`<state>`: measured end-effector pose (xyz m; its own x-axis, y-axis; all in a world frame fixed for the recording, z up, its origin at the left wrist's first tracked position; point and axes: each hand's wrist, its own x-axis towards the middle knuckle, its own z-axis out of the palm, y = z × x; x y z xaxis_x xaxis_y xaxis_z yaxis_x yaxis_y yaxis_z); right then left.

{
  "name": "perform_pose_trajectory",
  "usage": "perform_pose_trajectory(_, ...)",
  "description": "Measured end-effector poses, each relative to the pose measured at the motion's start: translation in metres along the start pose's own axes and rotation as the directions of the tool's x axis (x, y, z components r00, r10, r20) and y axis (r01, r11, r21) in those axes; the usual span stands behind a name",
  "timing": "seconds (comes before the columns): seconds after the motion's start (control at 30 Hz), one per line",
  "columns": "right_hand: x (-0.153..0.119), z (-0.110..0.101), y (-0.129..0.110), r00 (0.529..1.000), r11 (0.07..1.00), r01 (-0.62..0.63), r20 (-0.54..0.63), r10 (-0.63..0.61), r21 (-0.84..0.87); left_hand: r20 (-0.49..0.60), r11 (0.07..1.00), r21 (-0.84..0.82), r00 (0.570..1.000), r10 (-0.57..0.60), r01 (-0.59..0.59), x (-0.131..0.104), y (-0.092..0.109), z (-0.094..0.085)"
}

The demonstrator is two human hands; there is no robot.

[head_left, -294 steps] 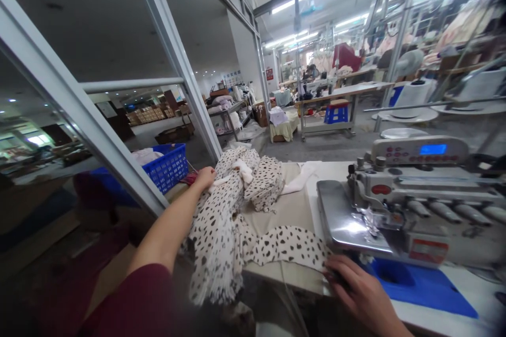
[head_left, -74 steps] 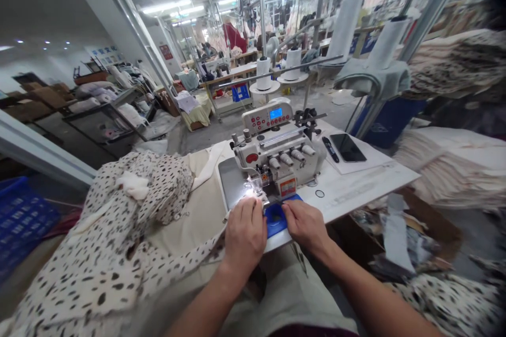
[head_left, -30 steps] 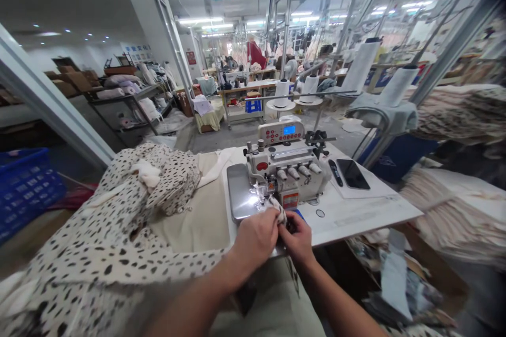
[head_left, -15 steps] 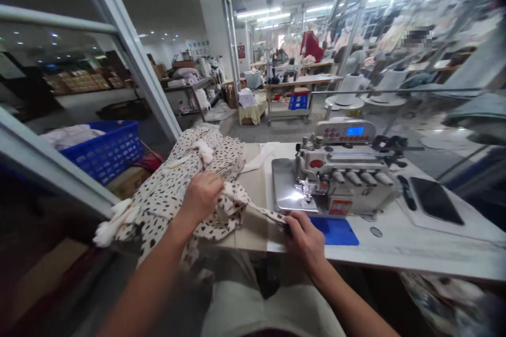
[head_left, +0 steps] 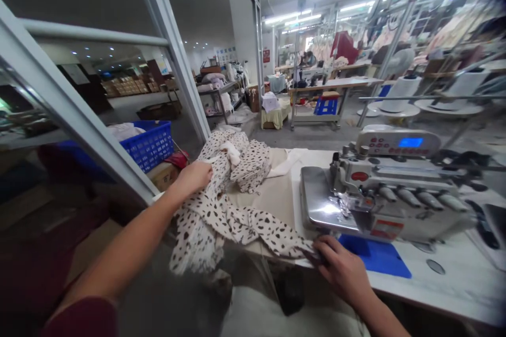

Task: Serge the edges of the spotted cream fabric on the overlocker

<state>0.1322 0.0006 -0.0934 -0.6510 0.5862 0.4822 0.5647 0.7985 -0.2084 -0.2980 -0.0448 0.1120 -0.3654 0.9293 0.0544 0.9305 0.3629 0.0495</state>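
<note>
Cream fabric with dark spots (head_left: pixel 237 221) spreads over the table's left part and hangs past its front edge. My left hand (head_left: pixel 197 176) is closed on the upper left of this fabric. Near the front edge, my right hand (head_left: pixel 340 260) pinches the fabric's narrow right end; something dark shows under its fingers, too hidden to name. Just behind the right hand stands a sewing machine (head_left: pixel 395 184) with a shiny metal plate (head_left: pixel 324 200) and a lit blue display. A blue pad (head_left: pixel 379 258) lies in front of the machine.
A grey metal frame (head_left: pixel 177 63) rises left of the table (head_left: pixel 411 271). Beyond it sits a blue basket (head_left: pixel 148 145) with pale cloth. A white cloth strip (head_left: pixel 288 162) lies behind the fabric. Thread cones (head_left: pixel 403 92) stand behind the machine; a dark phone is at the right.
The view has turned left. My hands are farther apart, and the spotted fabric between them, bunched before, is spread out towards my right hand. Its lower left part now hangs with a frayed-looking edge.
</note>
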Motion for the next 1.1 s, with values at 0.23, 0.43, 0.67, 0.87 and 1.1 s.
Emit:
perform_pose_trajectory(0.23, -0.007, 0.009, 0.006, 0.995, 0.989, -0.040, -0.084, 0.052, 0.139, -0.108, 0.926, -0.342, 0.972, -0.211, 0.163, 0.053, -0.031, 0.006)
perform_pose_trajectory(0.43, -0.006, 0.007, 0.003, 0.997, 0.995, 0.008, -0.082, 0.001, 0.103, -0.426, 0.662, -0.750, 0.761, -0.489, 0.005, 0.094, -0.028, -0.035)
perform_pose_trajectory(0.67, -0.004, 0.001, 0.000, 0.993, 0.976, -0.020, -0.107, 0.045, 0.219, -0.594, 0.222, -0.795, 0.648, -0.477, -0.564, 0.117, 0.029, -0.106)
perform_pose_trajectory(0.87, 0.010, -0.030, -0.014, 0.910, 0.784, -0.096, -0.265, 0.318, 0.614, -0.393, -0.081, -0.919, 0.904, 0.171, -0.385, 0.065, 0.134, -0.125)
perform_pose_trajectory(1.1, 0.053, -0.109, -0.029, 0.753, 0.215, -0.015, -0.131, 0.644, 0.977, -0.028, 0.043, -0.995, 0.661, 0.750, -0.091, -0.010, 0.256, -0.078)
